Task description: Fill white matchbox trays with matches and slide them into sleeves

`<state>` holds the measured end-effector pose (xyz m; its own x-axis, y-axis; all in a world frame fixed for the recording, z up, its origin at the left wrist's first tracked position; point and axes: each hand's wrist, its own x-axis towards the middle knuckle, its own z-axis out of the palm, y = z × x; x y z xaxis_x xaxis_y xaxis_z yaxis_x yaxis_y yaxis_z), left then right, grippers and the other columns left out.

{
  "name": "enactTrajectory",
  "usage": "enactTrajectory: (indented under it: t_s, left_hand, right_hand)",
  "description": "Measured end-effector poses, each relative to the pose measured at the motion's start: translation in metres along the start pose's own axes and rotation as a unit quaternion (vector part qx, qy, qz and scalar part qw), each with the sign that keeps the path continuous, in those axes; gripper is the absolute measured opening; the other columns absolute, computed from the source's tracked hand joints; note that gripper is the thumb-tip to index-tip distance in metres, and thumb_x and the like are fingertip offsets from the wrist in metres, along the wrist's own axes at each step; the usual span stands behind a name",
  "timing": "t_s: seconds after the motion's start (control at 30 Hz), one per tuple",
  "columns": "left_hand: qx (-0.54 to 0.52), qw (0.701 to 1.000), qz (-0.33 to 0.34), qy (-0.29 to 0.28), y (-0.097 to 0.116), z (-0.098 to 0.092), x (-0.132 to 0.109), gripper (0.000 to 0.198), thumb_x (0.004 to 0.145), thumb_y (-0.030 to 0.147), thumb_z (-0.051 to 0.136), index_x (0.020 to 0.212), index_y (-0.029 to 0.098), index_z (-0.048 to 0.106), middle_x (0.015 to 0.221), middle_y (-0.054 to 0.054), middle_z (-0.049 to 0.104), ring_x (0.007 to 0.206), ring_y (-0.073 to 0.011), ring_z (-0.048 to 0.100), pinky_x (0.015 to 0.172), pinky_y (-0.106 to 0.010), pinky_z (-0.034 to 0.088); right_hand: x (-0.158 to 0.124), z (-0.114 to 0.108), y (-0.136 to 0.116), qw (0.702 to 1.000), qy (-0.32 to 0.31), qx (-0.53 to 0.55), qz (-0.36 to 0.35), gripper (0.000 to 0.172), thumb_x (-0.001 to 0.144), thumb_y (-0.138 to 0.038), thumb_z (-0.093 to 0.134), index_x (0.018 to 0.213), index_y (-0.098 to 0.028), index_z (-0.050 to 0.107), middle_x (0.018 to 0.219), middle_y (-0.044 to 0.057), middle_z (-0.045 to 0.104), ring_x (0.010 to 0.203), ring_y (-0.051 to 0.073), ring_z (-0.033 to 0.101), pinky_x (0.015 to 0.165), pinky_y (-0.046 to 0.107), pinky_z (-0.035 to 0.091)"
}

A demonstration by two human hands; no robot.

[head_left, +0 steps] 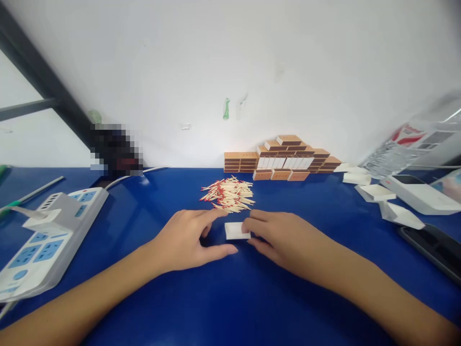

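Observation:
A small white matchbox tray (236, 230) lies on the blue table (230, 298) between my two hands. My right hand (284, 238) pinches its right end with thumb and forefinger. My left hand (190, 240) rests just left of it, fingers spread, forefinger and thumb reaching round the tray's left side without clearly gripping it. A loose pile of red-tipped matches (228, 194) lies just beyond the tray.
Stacked brown matchboxes (284, 158) stand against the white wall. Several empty white trays (376, 192) lie at the right, beside a white device (421, 194), a dark phone (432, 247) and a plastic bag (414, 144). A white-and-blue power strip (46, 235) sits at the left.

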<state>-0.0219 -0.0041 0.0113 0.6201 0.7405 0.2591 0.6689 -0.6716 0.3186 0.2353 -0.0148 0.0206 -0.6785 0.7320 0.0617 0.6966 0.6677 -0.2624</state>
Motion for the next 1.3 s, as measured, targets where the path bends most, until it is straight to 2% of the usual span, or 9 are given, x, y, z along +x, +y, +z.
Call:
enactTrajectory:
  t_s: [0.1,0.2,0.33,0.5,0.63,0.77,1.07,1.3]
  left_hand:
    - [0.000,1.000,0.016,0.005,-0.006,0.009,-0.002,0.049,0.085,0.055,0.074,0.123,0.024,0.068,0.070,0.003,0.064,0.059,-0.0141,0.061,0.056,-0.026,0.044]
    - [-0.006,1.000,0.024,0.005,-0.008,0.014,-0.004,0.035,0.089,0.047,0.072,0.115,0.024,0.070,0.071,0.003,0.063,0.060,-0.0137,0.060,0.056,-0.026,0.042]
    - [-0.025,0.999,0.023,0.013,-0.006,0.013,-0.005,0.026,0.090,0.040,0.070,0.111,0.025,0.071,0.068,0.004,0.062,0.059,-0.0125,0.059,0.053,-0.025,0.039]
    - [-0.037,0.998,0.048,0.007,-0.002,0.013,-0.008,0.029,0.089,0.038,0.069,0.116,0.025,0.069,0.069,0.004,0.064,0.058,-0.0133,0.060,0.054,-0.027,0.044]
    - [-0.024,0.998,0.063,0.020,-0.003,0.014,-0.009,0.029,0.091,0.037,0.068,0.116,0.024,0.069,0.069,0.003,0.064,0.059,-0.0139,0.061,0.054,-0.028,0.046]
    - [-0.014,0.998,0.053,0.032,-0.008,0.014,-0.008,0.028,0.091,0.037,0.068,0.116,0.023,0.069,0.068,0.003,0.063,0.057,-0.0132,0.059,0.053,-0.027,0.043]
    - [-0.006,0.998,0.049,0.033,-0.009,0.013,-0.007,0.029,0.092,0.037,0.068,0.118,0.022,0.069,0.067,0.004,0.061,0.056,-0.0125,0.057,0.054,-0.026,0.042]
    - [-0.010,0.999,0.045,0.023,-0.011,0.015,-0.009,0.031,0.092,0.037,0.068,0.120,0.023,0.069,0.067,0.005,0.059,0.058,-0.0115,0.055,0.057,-0.025,0.042]
  right_hand:
    - [0.003,0.004,-0.001,0.997,0.007,0.076,-0.003,0.019,0.096,-0.023,0.065,0.114,-0.026,0.068,0.109,0.005,0.069,0.085,0.019,0.066,0.071,0.031,0.048]
    - [0.007,0.003,0.009,0.988,0.060,0.145,0.017,0.014,0.097,-0.028,0.065,0.110,-0.026,0.070,0.099,0.003,0.069,0.079,0.016,0.064,0.068,0.028,0.048]
    - [0.018,0.009,0.022,0.976,0.144,0.144,0.070,0.016,0.099,-0.037,0.061,0.101,-0.024,0.071,0.087,0.002,0.067,0.070,0.015,0.058,0.064,0.029,0.045]
    - [0.033,0.022,0.028,0.978,0.165,0.089,0.092,0.013,0.096,-0.035,0.065,0.098,-0.022,0.069,0.091,0.003,0.065,0.074,0.016,0.058,0.066,0.030,0.043]
    - [0.042,0.028,0.022,0.980,0.156,0.071,0.099,0.010,0.097,-0.030,0.063,0.092,-0.021,0.065,0.093,0.003,0.065,0.077,0.017,0.059,0.068,0.030,0.043]
    - [0.043,0.028,0.020,0.982,0.120,0.060,0.129,0.011,0.099,-0.029,0.061,0.091,-0.021,0.063,0.094,0.003,0.065,0.074,0.016,0.058,0.067,0.030,0.042]
    - [0.026,0.015,0.030,0.988,0.048,0.007,0.148,0.017,0.103,-0.032,0.055,0.092,-0.020,0.060,0.096,0.006,0.064,0.075,0.019,0.061,0.067,0.032,0.045]
    - [0.016,0.011,0.034,0.990,0.025,-0.022,0.136,0.016,0.104,-0.030,0.052,0.096,-0.019,0.062,0.100,0.006,0.064,0.076,0.018,0.064,0.065,0.030,0.045]
